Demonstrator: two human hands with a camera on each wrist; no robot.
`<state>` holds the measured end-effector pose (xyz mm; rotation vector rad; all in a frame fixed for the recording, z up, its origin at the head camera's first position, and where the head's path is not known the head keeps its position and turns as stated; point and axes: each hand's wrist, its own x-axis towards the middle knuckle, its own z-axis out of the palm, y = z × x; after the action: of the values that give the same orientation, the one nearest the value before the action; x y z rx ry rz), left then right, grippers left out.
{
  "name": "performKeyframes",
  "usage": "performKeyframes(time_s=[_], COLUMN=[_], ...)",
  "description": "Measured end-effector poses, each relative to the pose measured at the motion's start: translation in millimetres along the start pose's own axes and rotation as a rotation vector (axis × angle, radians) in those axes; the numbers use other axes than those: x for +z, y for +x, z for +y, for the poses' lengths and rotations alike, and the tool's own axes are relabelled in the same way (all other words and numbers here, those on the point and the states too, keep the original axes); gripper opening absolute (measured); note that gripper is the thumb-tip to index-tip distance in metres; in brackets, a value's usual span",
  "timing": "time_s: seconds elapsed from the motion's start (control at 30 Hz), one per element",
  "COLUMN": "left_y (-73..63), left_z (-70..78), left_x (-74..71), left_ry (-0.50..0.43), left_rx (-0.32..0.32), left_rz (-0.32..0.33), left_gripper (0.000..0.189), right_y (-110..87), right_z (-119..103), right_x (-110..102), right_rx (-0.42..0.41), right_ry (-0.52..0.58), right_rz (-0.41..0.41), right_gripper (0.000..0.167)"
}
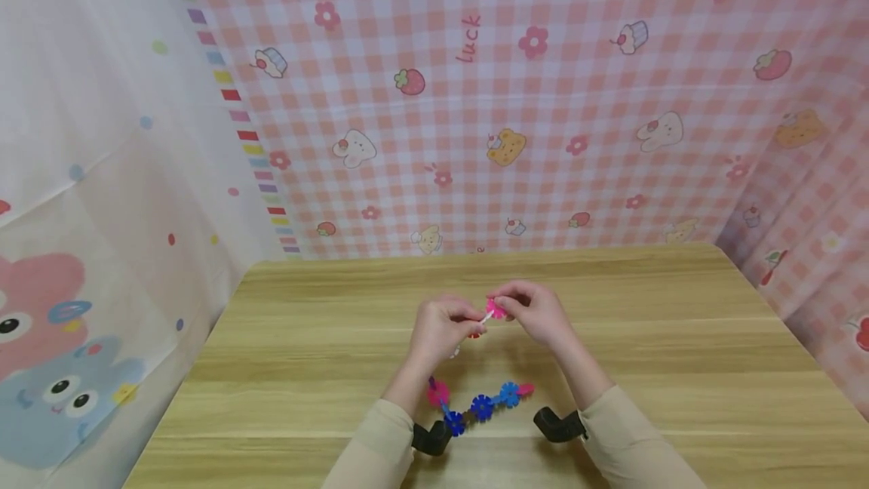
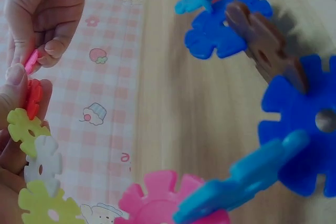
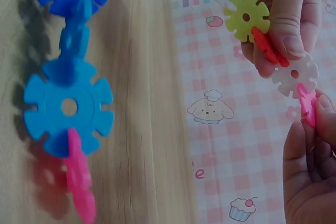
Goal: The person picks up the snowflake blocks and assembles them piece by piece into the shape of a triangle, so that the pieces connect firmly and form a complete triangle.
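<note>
My left hand (image 1: 437, 329) pinches a white notched disc (image 3: 303, 85) at one end of a chain of interlocking plastic snowflake discs. Between thumb and fingers, my right hand (image 1: 541, 314) holds a pink notched disc (image 3: 308, 109), whose edge meets the white disc's rim. From the left hand the chain runs down through a red disc (image 3: 268, 46), yellow discs (image 2: 29, 129) and a light grey-white one (image 2: 43, 163). Lower on it come a pink disc (image 2: 157, 198), blue discs (image 1: 482, 407), a brown disc (image 2: 265, 45) and another pink disc (image 1: 526, 389) at the far end.
The chain's lower part curves over the wooden table (image 1: 305, 398) between the forearms. Black wrist-worn devices (image 1: 431, 438) sit at both sleeves. A pink checked curtain (image 1: 441, 134) hangs behind the table, and a pale patterned cloth (image 1: 122, 195) hangs on the left.
</note>
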<state>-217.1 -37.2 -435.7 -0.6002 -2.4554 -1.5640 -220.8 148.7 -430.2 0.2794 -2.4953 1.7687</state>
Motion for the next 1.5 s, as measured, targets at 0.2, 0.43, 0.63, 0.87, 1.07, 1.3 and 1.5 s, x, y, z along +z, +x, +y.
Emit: performKeyframes(time_s=[0.2, 0.43, 0.63, 0.87, 1.07, 1.3, 1.5], left_y=[-0.2, -1.9, -3.2, -3.6, -4.7, -5.7, -7.5], left_z=[0.0, -5.3, -6.0, -2.3, -2.4, -2.6, -1.4], left_x=[-0.9, -0.6, -3.2, -9.1, -9.9, -11.1, -12.5], left_ry=[-0.028, -0.058, -0.063, -0.03, -0.027, -0.046, -0.049], left_rx=[-0.022, -0.083, -0.121, -0.152, -0.15, -0.145, -0.163], left_rz=[-0.036, -0.113, -0.115, -0.123, -0.114, -0.096, -0.074], left_gripper=[0.009, 0.01, 0.01, 0.008, 0.009, 0.008, 0.008], right_y=[-3.8, -10.5, -20.0, -32.1, -39.8, -45.4, -46.0], right_z=[9, 20, 30, 44, 57, 68, 71], right_x=[-1, -5, -24, -44, -45, -41, -32], right_rx=[-0.068, -0.067, -0.007, 0.023, -0.024, -0.139, -0.101], right_ry=[0.034, 0.106, 0.045, -0.086, -0.119, -0.154, -0.063], right_rz=[-0.011, -0.073, -0.169, -0.487, -0.643, -0.628, -0.555], right_gripper=[0.016, 0.026, 0.034, 0.036, 0.037, 0.028, 0.011])
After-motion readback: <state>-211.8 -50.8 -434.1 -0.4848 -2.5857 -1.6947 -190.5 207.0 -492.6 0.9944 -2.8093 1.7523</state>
